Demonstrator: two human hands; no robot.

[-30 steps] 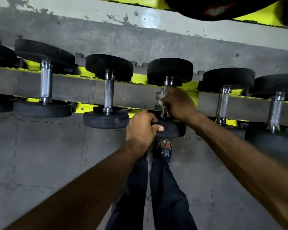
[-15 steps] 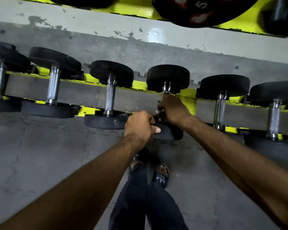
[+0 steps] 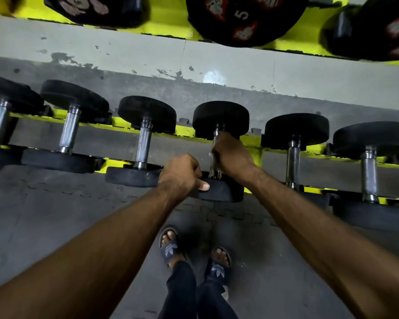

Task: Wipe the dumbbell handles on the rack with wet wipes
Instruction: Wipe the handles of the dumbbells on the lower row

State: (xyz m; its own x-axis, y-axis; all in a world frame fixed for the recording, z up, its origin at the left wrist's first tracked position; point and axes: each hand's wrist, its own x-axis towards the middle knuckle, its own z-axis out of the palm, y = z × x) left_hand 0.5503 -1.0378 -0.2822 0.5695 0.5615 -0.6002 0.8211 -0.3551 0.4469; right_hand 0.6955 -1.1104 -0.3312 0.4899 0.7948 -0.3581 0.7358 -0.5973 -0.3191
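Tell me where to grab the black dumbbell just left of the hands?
Take its knurled silver metal handle from above: the bar lies bare between the yellow rack rails, and the wide black round heads look too broad to grip.

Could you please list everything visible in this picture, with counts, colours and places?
Dumbbells: six, black heads, steel handles, in a row on the rack.
Rack: one, yellow, across the middle.
Weight plates: at least three, black with red and white marks, top edge.
Wet wipe: one, white, a corner showing beside the fourth handle.
Floor mats: grey, underneath.
Sandals: two, dark blue, bottom centre.
Left hand: grips the fourth dumbbell at its near head.
Right hand: wraps that dumbbell's handle with the wipe.
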